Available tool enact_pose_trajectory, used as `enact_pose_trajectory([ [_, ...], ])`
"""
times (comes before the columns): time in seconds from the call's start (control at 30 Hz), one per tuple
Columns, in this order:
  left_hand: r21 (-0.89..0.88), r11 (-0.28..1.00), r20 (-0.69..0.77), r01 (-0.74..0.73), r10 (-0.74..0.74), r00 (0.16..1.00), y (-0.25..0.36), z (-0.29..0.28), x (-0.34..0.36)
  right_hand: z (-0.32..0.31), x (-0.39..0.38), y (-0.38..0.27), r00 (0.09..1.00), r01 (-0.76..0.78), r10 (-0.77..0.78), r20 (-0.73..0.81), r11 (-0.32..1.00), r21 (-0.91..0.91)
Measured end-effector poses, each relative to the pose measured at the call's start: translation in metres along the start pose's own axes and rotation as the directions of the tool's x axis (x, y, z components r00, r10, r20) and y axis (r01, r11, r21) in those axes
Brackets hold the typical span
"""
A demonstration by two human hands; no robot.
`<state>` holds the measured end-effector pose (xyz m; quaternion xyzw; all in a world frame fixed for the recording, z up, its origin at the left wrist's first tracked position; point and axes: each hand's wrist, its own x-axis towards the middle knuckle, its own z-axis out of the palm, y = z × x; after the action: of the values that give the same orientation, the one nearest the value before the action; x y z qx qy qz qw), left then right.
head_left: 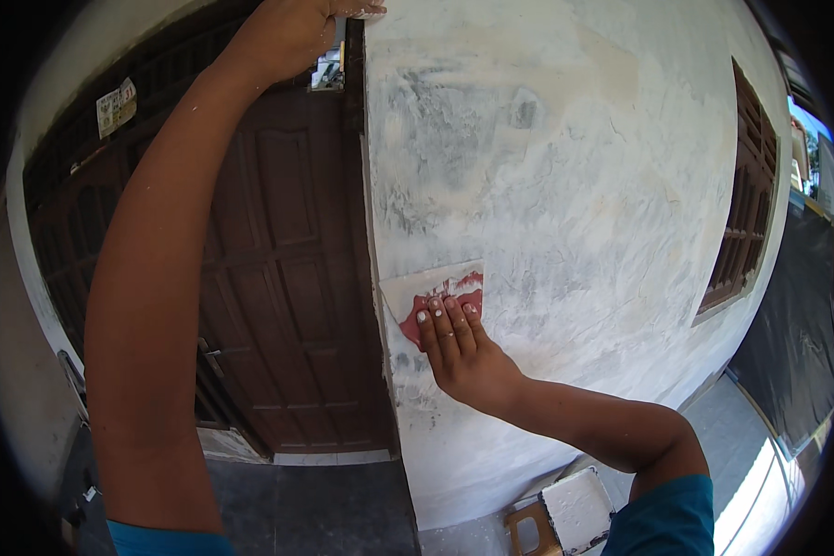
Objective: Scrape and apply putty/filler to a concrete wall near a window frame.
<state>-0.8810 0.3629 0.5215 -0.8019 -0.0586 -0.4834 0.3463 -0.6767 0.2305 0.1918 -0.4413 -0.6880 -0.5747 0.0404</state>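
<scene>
My right hand (468, 361) presses a flat red putty scraper (473, 295) against the wall, fingers laid over its face and the thumb out of sight. White putty coats much of the scraper, and white smears mark my fingertips. The wall (565, 222) is patchy white with grey areas where the coat looks thin. My left arm reaches up high, and my left hand (310, 28) is at the wall's corner edge beside the door frame. One finger stretches out there with white on its tip; the picture's top edge cuts off part of this hand.
A dark brown panelled door (292, 278) stands left of the wall corner. To the right is a brown louvred window (743, 195). A tray of white putty (579, 510) rests on a brown stool (528, 533) at the wall's foot. Black sheeting (788, 315) hangs at far right.
</scene>
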Motion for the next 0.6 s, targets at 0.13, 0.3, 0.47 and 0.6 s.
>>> enact_pose_trajectory([
  [0.13,0.013,1.0,0.046,-0.001,0.001,0.999,-0.01,0.004,0.001,-0.048,-0.033,-0.021,0.987,0.081,-0.121,0.109,0.944,0.32],
  [0.3,0.066,0.997,0.029,0.038,-0.04,0.999,0.0,0.002,0.0,-0.09,0.076,0.098,0.918,-0.085,0.086,-0.387,0.996,0.019],
  [0.47,0.029,0.999,0.004,-0.024,0.024,1.0,-0.002,0.0,0.004,-0.044,0.112,0.124,0.921,-0.16,0.073,-0.383,0.966,-0.201],
  [0.6,-0.016,1.0,-0.017,-0.002,0.002,1.0,0.001,0.004,-0.003,-0.016,0.017,-0.001,0.965,0.199,-0.202,-0.17,0.979,-0.031],
])
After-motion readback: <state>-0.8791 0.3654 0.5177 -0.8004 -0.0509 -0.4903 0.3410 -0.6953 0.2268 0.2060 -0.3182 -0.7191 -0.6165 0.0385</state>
